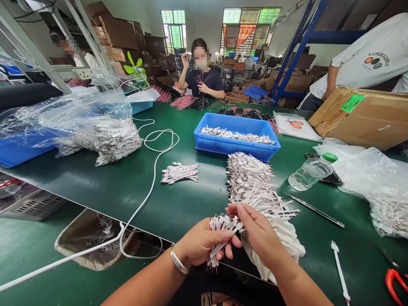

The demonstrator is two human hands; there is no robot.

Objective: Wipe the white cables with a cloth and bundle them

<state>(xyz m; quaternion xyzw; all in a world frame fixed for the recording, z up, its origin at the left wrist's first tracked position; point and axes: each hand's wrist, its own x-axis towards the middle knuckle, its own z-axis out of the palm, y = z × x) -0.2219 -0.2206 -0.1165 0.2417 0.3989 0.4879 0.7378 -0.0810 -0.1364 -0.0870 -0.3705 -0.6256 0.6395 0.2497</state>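
your left hand (200,241) holds a fan of white strips (219,233) at the table's (191,208) near edge; your right hand (256,231) curves by their tips, though whether it pinches one can't be told. toward the far edge sits a blue bin (234,148), nearer you a pile (250,174), left of that a small bundle (180,173). probably best: grip lightly, keeping the ends level.

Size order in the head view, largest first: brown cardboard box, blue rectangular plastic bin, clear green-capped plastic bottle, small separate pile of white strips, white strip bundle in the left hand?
1. Cardboard box
2. Blue bin
3. Bottle
4. Small pile
Unranked: bundle, nearer the camera and partly covered by the left hand.
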